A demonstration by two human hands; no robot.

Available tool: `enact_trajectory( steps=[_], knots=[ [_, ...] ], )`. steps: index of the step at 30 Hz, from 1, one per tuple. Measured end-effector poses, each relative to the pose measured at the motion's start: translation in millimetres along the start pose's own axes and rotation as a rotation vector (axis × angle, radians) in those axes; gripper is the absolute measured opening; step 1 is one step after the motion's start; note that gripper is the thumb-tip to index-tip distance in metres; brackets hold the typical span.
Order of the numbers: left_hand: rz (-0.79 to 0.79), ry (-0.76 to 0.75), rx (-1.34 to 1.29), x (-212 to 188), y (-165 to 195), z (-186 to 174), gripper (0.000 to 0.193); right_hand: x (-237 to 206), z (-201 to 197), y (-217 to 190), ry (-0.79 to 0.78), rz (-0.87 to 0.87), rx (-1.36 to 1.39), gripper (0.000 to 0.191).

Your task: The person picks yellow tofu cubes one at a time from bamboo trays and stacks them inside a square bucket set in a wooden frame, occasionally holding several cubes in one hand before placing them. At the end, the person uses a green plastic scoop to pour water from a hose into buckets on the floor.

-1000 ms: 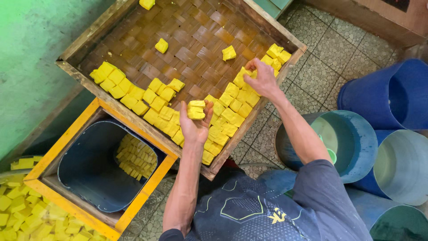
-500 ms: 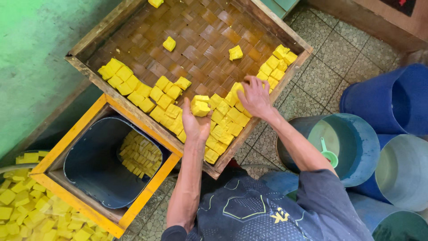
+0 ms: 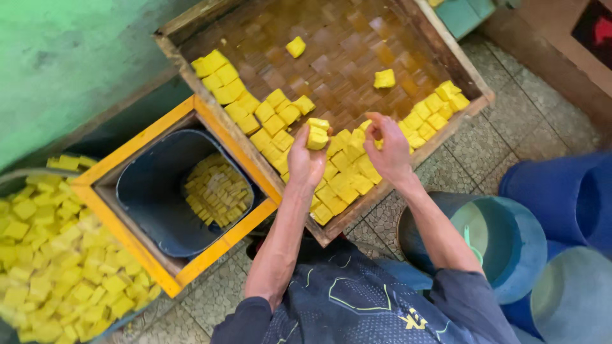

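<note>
- Your left hand (image 3: 306,162) has its fingers (image 3: 313,148) curled up around a small stack of yellow cubes (image 3: 317,135) — two or three pieces, held above the near half of the woven tray (image 3: 357,44).
- Your right hand (image 3: 390,150) is just beside it, over the same tray; its fingers (image 3: 376,127) are bent in toward the thumb, close together, and you cannot tell from this view whether a cube sits between them.
- Under both hands, a band of cubes (image 3: 344,172) lies packed side by side along the tray's near edge, running from its left corner across to its right corner.
- Two loose cubes sit apart on the bare weave farther up the tray: one (image 3: 295,46) toward the far left, one (image 3: 384,78) toward the right.
- Left of the tray, touching its wooden rim, stands a yellow-framed box (image 3: 159,255) with a dark blue bin (image 3: 153,191) inside — a pile of cubes (image 3: 217,191) rests in the bin's right side.
- Farther left of the tray, beyond the box, a heap of yellow cubes (image 3: 51,255) fills a round basin.
- Right of the tray, on the tiled floor (image 3: 510,121), blue buckets (image 3: 548,216) stand clustered together, near your right forearm.
</note>
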State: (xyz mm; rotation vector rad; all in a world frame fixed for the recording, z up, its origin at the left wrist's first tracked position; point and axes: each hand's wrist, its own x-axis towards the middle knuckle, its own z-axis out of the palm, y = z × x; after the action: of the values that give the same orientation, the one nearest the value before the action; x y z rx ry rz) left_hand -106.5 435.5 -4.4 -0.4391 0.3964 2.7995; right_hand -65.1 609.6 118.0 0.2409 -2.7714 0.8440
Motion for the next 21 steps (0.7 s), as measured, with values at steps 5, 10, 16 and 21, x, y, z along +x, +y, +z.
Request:
enact_trajectory(
  steps=[5,10,16,21],
  knots=[
    [0.056,-0.045,-0.164,-3.4,7.8,-7.0,0.027,4.4,24.4,-34.2,0.095,-0.324,-0.144,0.034],
    [0.054,0.01,-0.051,-30.9,38.9,-15.0,0.027,32.4,9.3,28.9,0.148,0.026,-0.048,0.019],
    [0.028,0.06,0.069,-42.9,56.0,-13.6,0.029,13.6,44.5,69.7,0.122,0.102,-0.175,0.02],
    [-0.004,0.033,0.101,-40.3,46.4,-9.6,0.03,34.4,83.0,57.9,0.242,0.024,-0.452,0.028]
  ],
)
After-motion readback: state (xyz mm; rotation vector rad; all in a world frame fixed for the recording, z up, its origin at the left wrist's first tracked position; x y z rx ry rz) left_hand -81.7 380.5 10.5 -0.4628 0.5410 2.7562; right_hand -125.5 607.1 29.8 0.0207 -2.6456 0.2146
